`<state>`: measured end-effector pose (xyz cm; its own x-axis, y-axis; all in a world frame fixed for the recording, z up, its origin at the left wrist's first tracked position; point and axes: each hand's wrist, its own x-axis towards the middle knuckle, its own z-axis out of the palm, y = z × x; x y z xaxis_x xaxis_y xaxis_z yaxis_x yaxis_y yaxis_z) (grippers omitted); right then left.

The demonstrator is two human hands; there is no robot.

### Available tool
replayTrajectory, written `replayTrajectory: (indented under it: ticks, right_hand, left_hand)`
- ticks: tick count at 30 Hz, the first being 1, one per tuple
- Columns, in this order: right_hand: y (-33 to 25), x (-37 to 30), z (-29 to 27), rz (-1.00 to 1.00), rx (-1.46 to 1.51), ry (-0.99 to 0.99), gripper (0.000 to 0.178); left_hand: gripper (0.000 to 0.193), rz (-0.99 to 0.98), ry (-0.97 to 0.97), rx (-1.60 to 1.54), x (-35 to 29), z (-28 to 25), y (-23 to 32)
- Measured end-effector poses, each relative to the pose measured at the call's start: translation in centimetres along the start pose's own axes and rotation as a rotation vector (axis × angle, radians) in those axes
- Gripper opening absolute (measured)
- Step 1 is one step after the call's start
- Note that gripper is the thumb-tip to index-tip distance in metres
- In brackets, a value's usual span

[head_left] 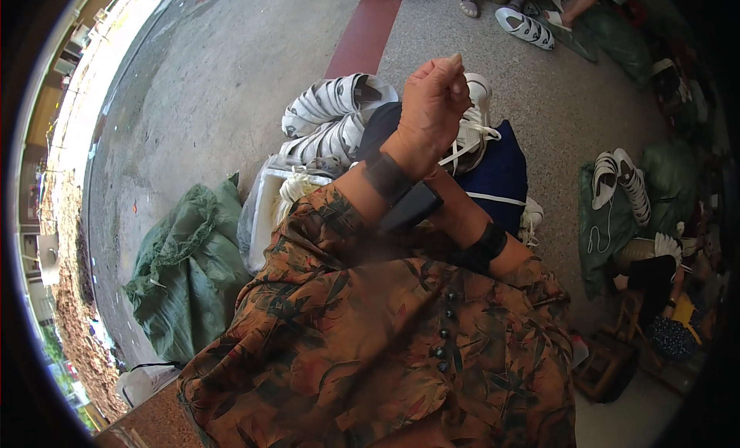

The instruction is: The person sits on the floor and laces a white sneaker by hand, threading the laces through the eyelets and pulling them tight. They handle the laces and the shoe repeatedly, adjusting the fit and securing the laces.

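My left hand [434, 97] is raised over my lap, fingers curled and thumb and forefinger pinched together; what they hold, if anything, is too small to make out. Behind it, a light sneaker [479, 93] rests on navy cloth [505, 166], its cream laces [472, 139] hanging loose. My right forearm [462, 207] crosses beneath the left wrist, and the right hand itself is hidden behind the left arm. Dark bands circle both wrists, with a black device [414, 207] near the left one.
White strappy shoes [327, 105] stand ahead on the left, above a white container [266, 209] with bundled laces [295, 187]. A green sack [189, 263] lies at left. Another person's hand [556, 18] is by a striped shoe [524, 28]. More shoes [603, 178] lie on green sacking at right.
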<state>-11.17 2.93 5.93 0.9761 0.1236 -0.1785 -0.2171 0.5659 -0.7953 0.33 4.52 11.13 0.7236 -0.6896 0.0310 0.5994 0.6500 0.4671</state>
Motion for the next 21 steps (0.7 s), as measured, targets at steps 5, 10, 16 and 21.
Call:
replayTrajectory:
  ticks: [5, 10, 16, 21]
  right_hand:
    - [0.5, -0.4, -0.8, 0.054, 0.355, -0.119, 0.027]
    - [1.5, -0.1, -2.1, 0.054, 0.405, -0.236, 0.027]
    - [1.9, 0.3, -2.4, 0.178, 0.435, -0.326, 0.025]
    - [2.3, -0.4, -0.5, 0.152, 0.29, -0.072, 0.022]
  left_hand:
    - [0.016, 0.072, 0.132, -0.112, 1.6, -3.6, 1.2]
    - [0.018, 0.024, 0.153, -0.152, 1.3, -2.8, 1.1]
    - [0.017, 0.343, 0.073, 0.379, 0.4, -2.4, 0.7]
    - [0.015, 0.865, -0.374, 1.438, -0.4, -1.9, 0.5]
